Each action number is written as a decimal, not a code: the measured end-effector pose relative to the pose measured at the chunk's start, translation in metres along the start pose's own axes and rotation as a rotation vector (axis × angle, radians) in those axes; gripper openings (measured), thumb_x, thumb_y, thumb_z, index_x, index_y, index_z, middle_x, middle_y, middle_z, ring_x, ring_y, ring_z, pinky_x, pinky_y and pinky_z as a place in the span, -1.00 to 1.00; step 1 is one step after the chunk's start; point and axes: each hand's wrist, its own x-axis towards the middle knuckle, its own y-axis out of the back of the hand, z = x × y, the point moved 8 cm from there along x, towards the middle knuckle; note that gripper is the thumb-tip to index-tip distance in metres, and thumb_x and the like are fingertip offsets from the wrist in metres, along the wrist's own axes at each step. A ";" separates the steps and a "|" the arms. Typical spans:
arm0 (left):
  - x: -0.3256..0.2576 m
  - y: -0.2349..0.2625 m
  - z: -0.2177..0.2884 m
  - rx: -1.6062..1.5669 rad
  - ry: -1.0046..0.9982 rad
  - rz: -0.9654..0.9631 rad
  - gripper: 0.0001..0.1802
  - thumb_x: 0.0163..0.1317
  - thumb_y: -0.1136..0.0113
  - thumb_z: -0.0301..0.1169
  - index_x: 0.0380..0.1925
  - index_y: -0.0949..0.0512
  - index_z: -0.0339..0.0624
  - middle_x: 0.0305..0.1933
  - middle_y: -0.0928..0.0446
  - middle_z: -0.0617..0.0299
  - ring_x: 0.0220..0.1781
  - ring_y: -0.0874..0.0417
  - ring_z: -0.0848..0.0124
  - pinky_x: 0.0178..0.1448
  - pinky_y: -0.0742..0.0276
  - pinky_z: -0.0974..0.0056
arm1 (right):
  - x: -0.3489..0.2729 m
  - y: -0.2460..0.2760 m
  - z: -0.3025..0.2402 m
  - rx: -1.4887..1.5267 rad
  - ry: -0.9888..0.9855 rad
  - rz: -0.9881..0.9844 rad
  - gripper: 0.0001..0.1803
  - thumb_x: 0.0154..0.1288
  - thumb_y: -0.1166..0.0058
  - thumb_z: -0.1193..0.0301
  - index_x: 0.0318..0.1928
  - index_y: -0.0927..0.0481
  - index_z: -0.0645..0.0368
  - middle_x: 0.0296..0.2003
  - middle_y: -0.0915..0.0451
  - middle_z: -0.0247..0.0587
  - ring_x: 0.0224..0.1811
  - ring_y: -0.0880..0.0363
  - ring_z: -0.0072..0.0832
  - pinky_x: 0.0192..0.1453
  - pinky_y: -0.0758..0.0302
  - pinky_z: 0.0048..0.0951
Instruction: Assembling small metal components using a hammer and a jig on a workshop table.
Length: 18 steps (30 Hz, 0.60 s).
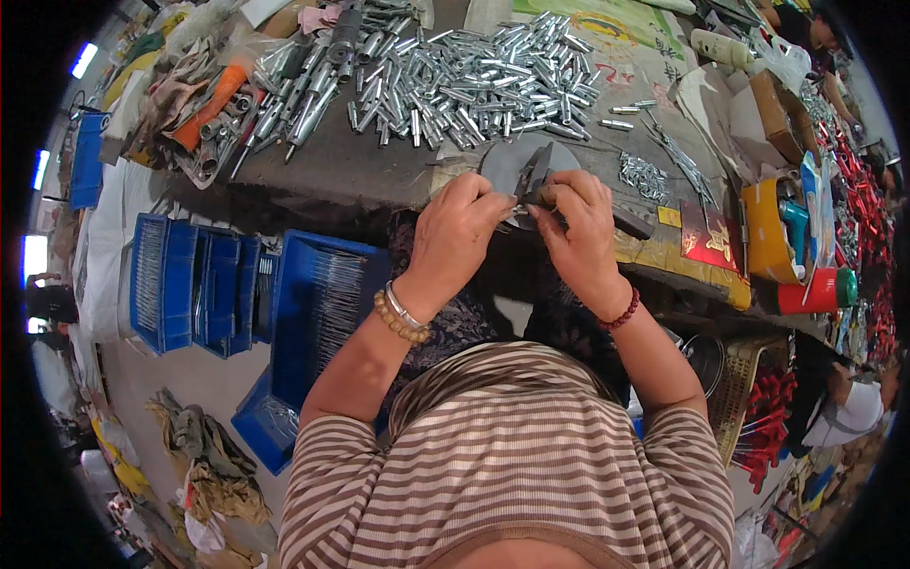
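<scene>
My left hand (pixel 460 228) and my right hand (pixel 578 223) meet at the near edge of the workbench (pixel 370 166), pinching a small silvery metal part (pixel 520 209) between their fingertips. Just behind the fingers a dark metal tool (pixel 533 171) rests on a round grey disc (pixel 517 161). The part itself is mostly hidden by my fingers. A large heap of short silver metal tubes (pixel 483 81) lies on the bench beyond the disc.
Longer metal rods and rags (pixel 265 95) lie at the bench's left. Blue plastic crates (pixel 313 303) with thin metal pins stand on the floor at left. A yellow box (pixel 768 232) and red-and-green bottle (pixel 815 289) sit right. Another person (pixel 853 408) works lower right.
</scene>
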 end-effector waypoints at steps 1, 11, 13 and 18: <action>0.000 0.000 0.000 0.002 0.000 -0.005 -0.86 0.24 -0.36 -0.46 -0.19 -0.71 -0.08 -0.25 -0.51 0.17 -0.17 -0.63 0.12 -0.15 -0.57 0.06 | 0.001 0.001 -0.001 0.000 0.000 0.000 -0.75 0.08 -0.37 0.55 -0.21 -0.62 0.16 -0.08 -0.59 -0.18 -0.01 -0.53 -0.10 0.12 -0.38 -0.12; 0.000 -0.002 -0.001 0.008 0.006 -0.014 -0.86 0.23 -0.37 -0.45 -0.19 -0.72 -0.05 -0.22 -0.53 0.18 -0.15 -0.65 0.12 -0.12 -0.58 0.05 | 0.011 0.035 -0.001 -0.290 0.050 -0.104 -0.69 0.12 -0.36 0.48 -0.08 -0.68 0.13 -0.09 -0.62 -0.23 0.01 -0.58 -0.17 0.13 -0.47 -0.11; 0.000 -0.003 -0.001 -0.006 0.002 -0.017 -0.82 0.21 -0.40 -0.48 -0.17 -0.73 -0.09 -0.21 -0.54 0.17 -0.15 -0.65 0.12 -0.13 -0.58 0.08 | 0.004 0.039 0.026 -0.423 -0.035 -0.281 -0.71 0.20 -0.32 0.48 -0.04 -0.68 0.14 -0.11 -0.62 -0.16 0.03 -0.59 -0.14 0.13 -0.50 -0.10; 0.000 -0.003 -0.004 -0.015 -0.003 -0.031 -0.80 0.19 -0.42 -0.52 -0.16 -0.74 -0.14 -0.20 -0.55 0.15 -0.16 -0.65 0.13 -0.13 -0.57 0.11 | -0.004 0.055 0.018 -0.213 -0.120 -0.199 -0.69 0.23 -0.28 0.52 0.01 -0.69 0.11 -0.14 -0.61 -0.12 -0.11 -0.65 -0.12 -0.04 -0.59 -0.14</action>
